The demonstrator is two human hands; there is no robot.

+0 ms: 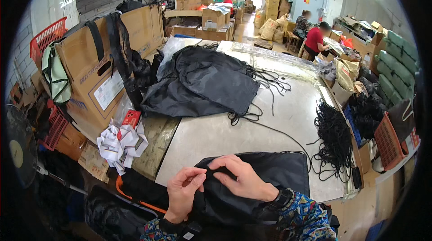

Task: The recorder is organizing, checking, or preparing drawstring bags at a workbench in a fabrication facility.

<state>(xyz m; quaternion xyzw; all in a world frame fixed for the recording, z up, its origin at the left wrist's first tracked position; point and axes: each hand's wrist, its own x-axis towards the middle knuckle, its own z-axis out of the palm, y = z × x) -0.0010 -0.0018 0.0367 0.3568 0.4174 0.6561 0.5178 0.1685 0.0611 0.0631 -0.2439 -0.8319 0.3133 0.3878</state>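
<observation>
A black fabric drawstring bag (281, 171) lies flat at the table's near edge, with a black cord running from its right corner. Over its upper left part, my right hand (243, 179) curls its thumb and fingers around a fold of the black cloth. Close beside it, my left hand (184, 191) is pinched, thumb against forefinger; whatever sits between those tips is too small to make out. Farther back on the table rests a heap of black drawstring bags (207, 81), their cords trailing off to the right.
A tangled pile of black cords (333, 137) lies along the table's right side. White label strips (121, 144) and a red packet (131, 118) are at the left, before a large cardboard box (103, 67). A red basket (389, 142) stands right. Several people sit farther back.
</observation>
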